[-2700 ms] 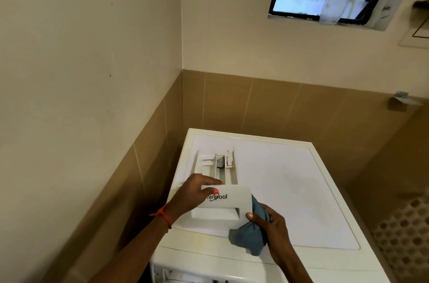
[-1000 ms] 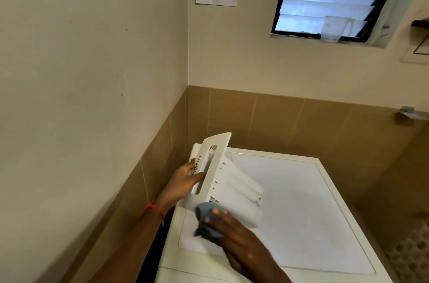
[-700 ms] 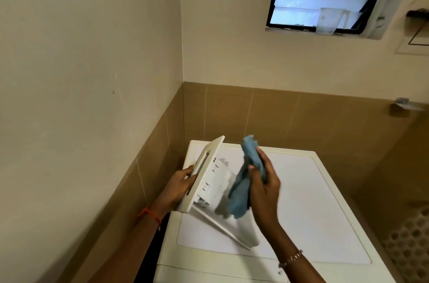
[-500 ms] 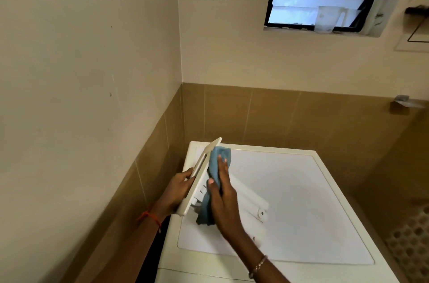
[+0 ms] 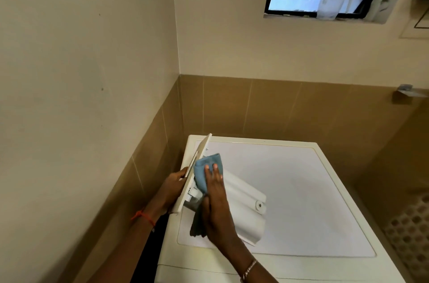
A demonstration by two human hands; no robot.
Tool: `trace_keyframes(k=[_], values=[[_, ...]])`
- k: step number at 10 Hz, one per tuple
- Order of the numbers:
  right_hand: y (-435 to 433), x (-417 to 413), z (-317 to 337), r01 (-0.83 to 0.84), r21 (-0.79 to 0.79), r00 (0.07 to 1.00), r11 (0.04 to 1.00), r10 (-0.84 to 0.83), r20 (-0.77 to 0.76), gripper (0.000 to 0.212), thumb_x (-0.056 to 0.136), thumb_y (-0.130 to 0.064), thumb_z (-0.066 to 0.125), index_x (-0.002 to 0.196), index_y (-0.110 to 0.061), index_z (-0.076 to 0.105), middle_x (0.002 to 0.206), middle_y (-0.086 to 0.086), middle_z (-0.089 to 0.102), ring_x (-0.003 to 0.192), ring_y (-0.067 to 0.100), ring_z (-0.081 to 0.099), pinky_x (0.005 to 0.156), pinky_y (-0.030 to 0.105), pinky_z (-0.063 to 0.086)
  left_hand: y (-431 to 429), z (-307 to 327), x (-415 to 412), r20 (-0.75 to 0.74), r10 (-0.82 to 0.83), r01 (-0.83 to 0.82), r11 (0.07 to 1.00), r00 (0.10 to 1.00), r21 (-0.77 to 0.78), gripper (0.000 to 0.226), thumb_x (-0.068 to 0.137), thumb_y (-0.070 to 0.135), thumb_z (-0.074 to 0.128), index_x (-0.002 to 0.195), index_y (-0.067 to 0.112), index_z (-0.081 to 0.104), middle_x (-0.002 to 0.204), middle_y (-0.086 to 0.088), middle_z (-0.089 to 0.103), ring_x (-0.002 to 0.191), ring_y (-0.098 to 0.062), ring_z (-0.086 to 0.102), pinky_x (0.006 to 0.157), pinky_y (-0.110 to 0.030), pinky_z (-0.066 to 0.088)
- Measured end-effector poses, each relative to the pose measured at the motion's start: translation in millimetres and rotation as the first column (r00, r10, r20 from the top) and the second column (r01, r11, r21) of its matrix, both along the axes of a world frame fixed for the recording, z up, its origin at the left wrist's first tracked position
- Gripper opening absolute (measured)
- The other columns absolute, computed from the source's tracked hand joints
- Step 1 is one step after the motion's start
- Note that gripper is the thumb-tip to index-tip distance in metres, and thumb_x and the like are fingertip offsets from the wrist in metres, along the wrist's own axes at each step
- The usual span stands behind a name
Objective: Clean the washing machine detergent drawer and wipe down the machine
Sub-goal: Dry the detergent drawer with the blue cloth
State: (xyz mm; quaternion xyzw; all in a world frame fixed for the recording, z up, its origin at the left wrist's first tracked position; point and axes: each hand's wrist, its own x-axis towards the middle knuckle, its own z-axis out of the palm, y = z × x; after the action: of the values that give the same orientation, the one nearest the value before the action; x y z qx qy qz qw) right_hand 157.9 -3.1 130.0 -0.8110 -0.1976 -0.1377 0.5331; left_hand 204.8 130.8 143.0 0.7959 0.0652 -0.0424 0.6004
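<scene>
Detergent drawer [image 5: 243, 208] is out, tipped on its side on the washing machine [image 5: 301, 190] top between the hands. The left hand [image 5: 173, 187] grips its front panel [image 5: 199, 155], fingers curled round the edge. The right hand [image 5: 216, 208] presses a blue cloth [image 5: 204, 169] flat-fingered just behind the panel; compartments face away, contents can't tell.

Gripping the drawer [image 5: 243, 202] by its front with the left hand [image 5: 173, 187], tipped up on the washer [image 5: 313, 190]. Pressing a blue cloth [image 5: 202, 172] against it with the flat right hand [image 5: 216, 208].
</scene>
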Motion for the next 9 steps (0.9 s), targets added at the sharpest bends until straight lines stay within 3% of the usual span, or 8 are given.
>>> trace_keyframes(k=[1, 2, 4, 5, 6, 7, 8, 9], values=[[-9.9, 17.2, 13.3, 0.101, 0.188, 0.988, 0.977, -0.076, -0.137, 0.045, 0.098, -0.03, 0.036, 0.141, -0.03, 0.021, 0.149, -0.01, 0.023, 0.132, -0.012, 0.027, 0.107, 0.006, 0.022, -0.4, 2.0, -2.1, -0.006, -0.01, 0.01, 1.0, 1.0, 0.004, 0.018, 0.095, 0.01, 0.046, 0.095, 0.019, 0.061, 0.076, 0.001, 0.069, 0.061, -0.006, 0.068, 0.051, -0.013, 0.048], [-19.3, 35.7, 13.4, 0.248, 0.148, 0.944, 0.957, -0.204, -0.26, 0.045, 0.098, -0.005, 0.037, 0.141, -0.012, 0.028, 0.149, 0.003, 0.029, 0.138, 0.01, 0.029, 0.099, -0.004, 0.013, -0.6, 0.1, -2.5, 0.011, -0.053, 0.053, 0.997, 0.999, 0.062, 0.016, 0.094, 0.007, 0.049, 0.097, 0.017, 0.06, 0.069, 0.009, 0.071, 0.063, -0.001, 0.068, 0.053, -0.012, 0.05], [-43.2, 52.8, -5.0, 0.441, 0.108, 0.875, 0.891, -0.4, -0.274, 0.037, 0.095, 0.006, 0.037, 0.13, 0.004, 0.046, 0.137, 0.013, 0.046, 0.133, 0.028, 0.039, 0.102, 0.005, 0.019, -0.7, 1.6, -3.0, -0.046, -0.045, 0.046, 0.999, 0.998, 0.025, 0.022, 0.095, 0.003, 0.045, 0.082, 0.01, 0.061, 0.06, 0.0, 0.064, 0.05, -0.004, 0.063, 0.047, -0.014, 0.048], [-47.9, 45.9, -9.0, 0.364, 0.117, 0.913, 0.924, -0.33, -0.239, 0.04, 0.094, -0.005, 0.039, 0.134, 0.0, 0.043, 0.136, 0.001, 0.044, 0.13, 0.018, 0.039, 0.105, 0.007, 0.018, -0.8, -0.5, -4.4, -0.075, -0.069, 0.069, 0.998, 0.995, 0.0, 0.027, 0.095, -0.002, 0.042, 0.08, 0.013, 0.059, 0.05, 0.005, 0.064, 0.047, -0.003, 0.061, 0.048, -0.014, 0.049], [-45.1, 35.7, -16.8, 0.207, -0.116, 0.964, 0.971, -0.223, -0.146, 0.05, 0.09, -0.021, 0.032, 0.136, -0.005, 0.041, 0.139, -0.001, 0.041, 0.131, 0.016, 0.036, 0.111, 0.014, 0.014, -2.1, -7.6, -4.1, -0.129, -0.079, 0.065, 0.992, 0.988, -0.106, 0.027, 0.095, 0.0, 0.039, 0.083, 0.011, 0.061, 0.053, 0.003, 0.064, 0.054, -0.01, 0.062, 0.052, -0.016, 0.051], [-40.4, 26.2, -23.5, 0.114, -0.109, 0.984, 0.987, -0.128, -0.126, 0.045, 0.097, -0.034, 0.032, 0.138, -0.015, 0.034, 0.134, -0.006, 0.042, 0.129, 0.016, 0.041, 0.108, 0.01, 0.022, -5.1, -10.9, -14.5, -0.23, -0.067, 0.002, 0.963, 0.971, -0.269, 0.029, 0.098, 0.008, 0.036, 0.08, 0.01, 0.059, 0.049, 0.005, 0.065, 0.058, -0.016, 0.062, 0.057, -0.022, 0.052], [-34.1, 13.6, -25.4, 0.021, -0.236, 0.993, 0.972, -0.047, -0.105, 0.057, 0.096, -0.048, 0.03, 0.143, -0.014, 0.031, 0.137, 0.003, 0.048, 0.124, 0.021, 0.049, 0.109, 0.03, 0.036, -9.0, -13.9, -21.7, -0.281, -0.023, -0.07, 0.946, 0.959, -0.317, 0.026, 0.098, 0.013, 0.034, 0.079, 0.013, 0.051, 0.043, 0.011, 0.063, 0.043, -0.001, 0.062, 0.048, -0.017, 0.052], [-29.7, 10.6, -39.4, 0.113, -0.468, 0.994, 0.877, -0.106, 0.041, 0.049, 0.086, -0.019, 0.047, 0.134, -0.006, 0.044, 0.126, 0.013, 0.059, 0.114, 0.027, 0.06, 0.1, 0.034, 0.04, -2.6, -19.8, -28.5, -0.328, 0.013, -0.108, 0.956, 0.944, -0.273, 0.03, 0.099, 0.011, 0.032, 0.076, 0.012, 0.052, 0.041, 0.009, 0.062, 0.04, -0.002, 0.061, 0.041, -0.015, 0.05]])
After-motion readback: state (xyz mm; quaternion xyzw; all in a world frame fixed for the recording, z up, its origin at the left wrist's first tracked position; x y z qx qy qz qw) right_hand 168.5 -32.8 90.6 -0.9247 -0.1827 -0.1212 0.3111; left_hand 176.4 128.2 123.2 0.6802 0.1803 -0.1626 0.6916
